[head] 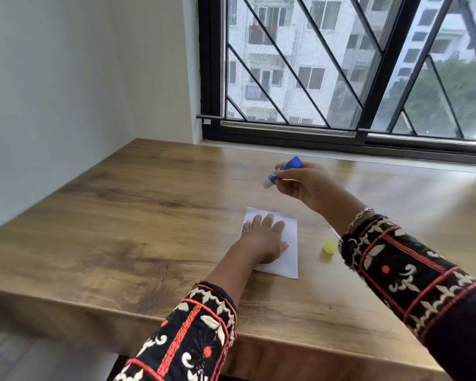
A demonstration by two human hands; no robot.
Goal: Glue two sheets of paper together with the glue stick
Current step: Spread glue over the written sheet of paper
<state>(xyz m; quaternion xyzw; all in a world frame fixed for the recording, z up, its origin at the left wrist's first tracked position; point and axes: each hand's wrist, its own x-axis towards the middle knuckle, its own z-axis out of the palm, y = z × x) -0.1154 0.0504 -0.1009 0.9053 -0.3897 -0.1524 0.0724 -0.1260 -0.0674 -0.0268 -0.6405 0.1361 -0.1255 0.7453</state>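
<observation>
A white sheet of paper (287, 243) lies flat on the wooden table (121, 215). My left hand (261, 239) rests palm down on it with fingers spread. My right hand (305, 185) is raised above and beyond the sheet, holding an uncapped blue glue stick (285, 169) tilted with its white tip pointing down and left. The yellow cap (329, 246) lies on the table to the right of the sheet. A sliver of a second white sheet (334, 231) shows beside my right sleeve, mostly hidden by my forearm.
The table meets a white wall on the left and a window sill (341, 155) with a black-barred window (341, 64) at the back. Its front edge (94, 312) is close to me.
</observation>
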